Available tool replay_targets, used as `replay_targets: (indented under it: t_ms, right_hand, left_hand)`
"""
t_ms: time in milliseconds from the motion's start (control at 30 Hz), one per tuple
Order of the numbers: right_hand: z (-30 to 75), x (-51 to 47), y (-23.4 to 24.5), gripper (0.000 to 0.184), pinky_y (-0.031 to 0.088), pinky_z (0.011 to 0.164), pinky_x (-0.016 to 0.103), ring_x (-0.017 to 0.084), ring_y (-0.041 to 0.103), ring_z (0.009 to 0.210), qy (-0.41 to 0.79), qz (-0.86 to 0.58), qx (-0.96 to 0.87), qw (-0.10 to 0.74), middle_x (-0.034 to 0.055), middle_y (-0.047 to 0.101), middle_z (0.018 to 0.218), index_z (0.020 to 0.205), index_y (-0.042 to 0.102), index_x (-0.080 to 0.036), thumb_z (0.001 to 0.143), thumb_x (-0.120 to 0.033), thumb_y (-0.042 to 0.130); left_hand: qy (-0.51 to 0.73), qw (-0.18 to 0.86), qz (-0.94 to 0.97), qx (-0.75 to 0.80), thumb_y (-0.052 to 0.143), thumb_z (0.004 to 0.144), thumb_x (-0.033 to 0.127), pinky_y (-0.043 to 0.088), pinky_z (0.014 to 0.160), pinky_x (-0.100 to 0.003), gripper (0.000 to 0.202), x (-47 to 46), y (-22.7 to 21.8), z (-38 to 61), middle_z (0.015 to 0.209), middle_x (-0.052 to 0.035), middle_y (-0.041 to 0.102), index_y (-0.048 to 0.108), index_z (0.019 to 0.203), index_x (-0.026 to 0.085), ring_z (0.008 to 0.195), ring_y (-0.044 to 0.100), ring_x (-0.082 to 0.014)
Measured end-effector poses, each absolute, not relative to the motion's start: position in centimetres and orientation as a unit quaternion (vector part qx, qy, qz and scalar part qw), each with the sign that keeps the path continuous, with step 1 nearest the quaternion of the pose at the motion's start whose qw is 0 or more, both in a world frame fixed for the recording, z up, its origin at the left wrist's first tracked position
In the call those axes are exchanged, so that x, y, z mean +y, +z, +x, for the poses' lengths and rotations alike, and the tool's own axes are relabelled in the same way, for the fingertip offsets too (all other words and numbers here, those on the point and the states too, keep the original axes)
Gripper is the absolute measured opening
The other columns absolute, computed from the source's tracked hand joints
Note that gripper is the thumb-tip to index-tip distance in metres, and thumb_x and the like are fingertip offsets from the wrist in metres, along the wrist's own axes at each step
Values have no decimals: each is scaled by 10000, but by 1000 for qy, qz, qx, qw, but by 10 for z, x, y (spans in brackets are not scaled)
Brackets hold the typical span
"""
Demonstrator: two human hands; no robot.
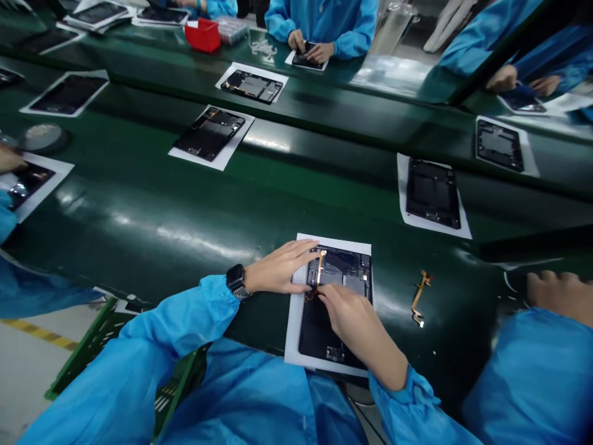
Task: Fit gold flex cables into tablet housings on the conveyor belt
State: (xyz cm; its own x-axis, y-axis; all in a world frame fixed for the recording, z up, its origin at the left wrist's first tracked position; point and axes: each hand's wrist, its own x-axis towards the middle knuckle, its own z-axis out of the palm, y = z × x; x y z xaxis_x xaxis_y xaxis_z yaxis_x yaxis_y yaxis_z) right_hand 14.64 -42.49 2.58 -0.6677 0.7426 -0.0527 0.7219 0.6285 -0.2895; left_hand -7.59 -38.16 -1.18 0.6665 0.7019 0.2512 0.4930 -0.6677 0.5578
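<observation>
An opened tablet (310, 334) lies on a white sheet (293, 346) before me, its inner parts and a small board at the near end showing. A narrow orange flex cable (320, 272) runs along its upper left part. My left hand (280, 269) reaches over the tablet's left edge, fingers stretched out and thumb apart, fingertips close to the cable's far end. With its fingers pinched at the cable's near end, my right hand (352, 315) covers the tablet's middle; the fingertips partly hide what they grip. Another flex cable (419, 298) lies on the bench to the right.
More opened tablets on sheets, such as one tablet (210, 133) and another tablet (433, 193), lie along the green bench (176, 204). A co-worker's hand (560, 296) is close on the right. Across stand a red bin (202, 36) and another person. A green crate (86, 349) sits below left.
</observation>
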Motion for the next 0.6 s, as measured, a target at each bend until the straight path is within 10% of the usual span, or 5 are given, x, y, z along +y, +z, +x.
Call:
replay_targets:
  t_ms: [167,600]
  right_hand:
    - [145,-428,28,230,446,594,290,206,642,705,116,-395,-911,14,60,653,793,915,579,-175,895,-17,413]
    - [146,-433,15,257,546,727,340,242,668,892,136,-373,-915,74,112,683,999,1098,574,-141,915,-30,432]
  left_hand:
    - [215,246,889,321,729,766,548,229,1185,-499,1024,-390,-22,-79,1533,-274,247,207,1494,52,1461,191,-351]
    - [215,233,890,328,728,785,452,193,1193,-494,916,-390,-27,-75,1524,-287,258,260,1444,22,1466,181,-341]
